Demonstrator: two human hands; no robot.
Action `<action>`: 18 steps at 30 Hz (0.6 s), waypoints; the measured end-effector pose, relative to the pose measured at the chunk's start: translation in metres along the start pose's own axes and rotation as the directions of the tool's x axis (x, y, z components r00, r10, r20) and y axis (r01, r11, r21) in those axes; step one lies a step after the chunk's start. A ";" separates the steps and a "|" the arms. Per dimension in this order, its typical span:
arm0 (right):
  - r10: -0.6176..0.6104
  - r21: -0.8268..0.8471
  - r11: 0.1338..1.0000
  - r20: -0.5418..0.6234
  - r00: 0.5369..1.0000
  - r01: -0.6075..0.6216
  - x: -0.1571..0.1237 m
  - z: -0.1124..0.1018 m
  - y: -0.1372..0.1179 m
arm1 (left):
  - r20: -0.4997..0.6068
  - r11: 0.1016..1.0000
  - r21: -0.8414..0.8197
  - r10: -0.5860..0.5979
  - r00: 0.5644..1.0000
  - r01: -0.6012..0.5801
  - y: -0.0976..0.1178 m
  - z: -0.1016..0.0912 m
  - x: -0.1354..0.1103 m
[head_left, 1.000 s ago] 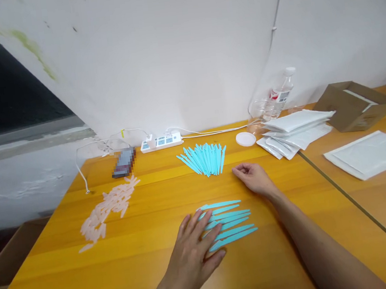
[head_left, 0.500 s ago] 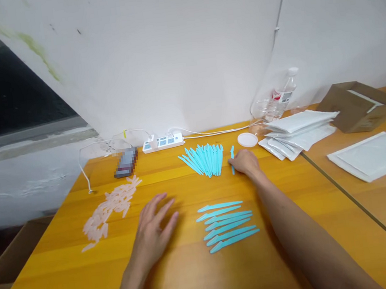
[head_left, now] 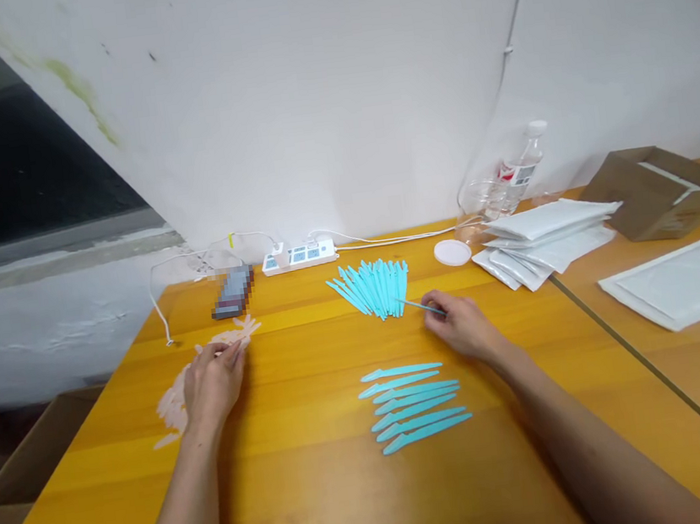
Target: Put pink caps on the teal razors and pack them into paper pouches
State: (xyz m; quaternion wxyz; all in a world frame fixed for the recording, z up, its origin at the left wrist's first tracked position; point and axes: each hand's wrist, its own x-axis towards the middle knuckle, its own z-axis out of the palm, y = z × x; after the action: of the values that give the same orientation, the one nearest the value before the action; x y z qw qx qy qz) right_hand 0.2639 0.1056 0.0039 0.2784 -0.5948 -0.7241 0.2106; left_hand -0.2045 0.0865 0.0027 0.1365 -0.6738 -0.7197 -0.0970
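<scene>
My right hand [head_left: 461,322] pinches a thin light-blue eyebrow razor [head_left: 420,307], raised off the table with its tip pointing left. Just left of its tip lies a fanned pile of blue eyebrow razors [head_left: 374,291]. Nearer to me, several more razors [head_left: 415,407] are set out in a row, lying crosswise. Over on the left, my left hand [head_left: 215,385] reaches into a spread of pale pink, translucent slim pieces [head_left: 172,403] that look like blade covers. Its fingertips are pinched together at the pile; what they grip, if anything, is hidden.
A phone [head_left: 232,293] and a white power strip [head_left: 299,257] with cables lie along the wall. At the right are a round white lid [head_left: 453,253], a clear bottle [head_left: 521,173], stacked white padded envelopes [head_left: 550,225], a single envelope [head_left: 685,285] and a cardboard box [head_left: 642,205].
My left hand has moved left and away from me onto the pink pieces, its fingers closing. My right hand has lifted a razor off the table and turned it sideways.
</scene>
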 end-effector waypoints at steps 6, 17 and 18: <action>-0.236 0.067 0.971 0.099 0.967 0.230 -0.015 0.025 -0.003 | 0.091 0.995 -0.003 0.102 0.991 -0.102 0.016 0.004 0.014; -0.271 0.025 0.962 0.197 0.942 0.272 -0.018 0.031 -0.015 | 0.142 0.710 -0.631 0.502 0.853 -0.313 0.123 -0.022 -0.014; -0.275 0.023 0.961 0.200 0.941 0.276 -0.019 0.031 -0.017 | 0.119 0.675 -0.647 0.549 0.827 -0.355 0.135 -0.025 -0.017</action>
State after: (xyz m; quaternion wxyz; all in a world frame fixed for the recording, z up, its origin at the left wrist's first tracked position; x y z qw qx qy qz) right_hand 0.2336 0.0848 -0.0112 0.2288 -0.4642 -0.8251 0.2267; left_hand -0.0676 0.0723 0.0153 -0.1760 -0.8461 -0.4709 -0.1771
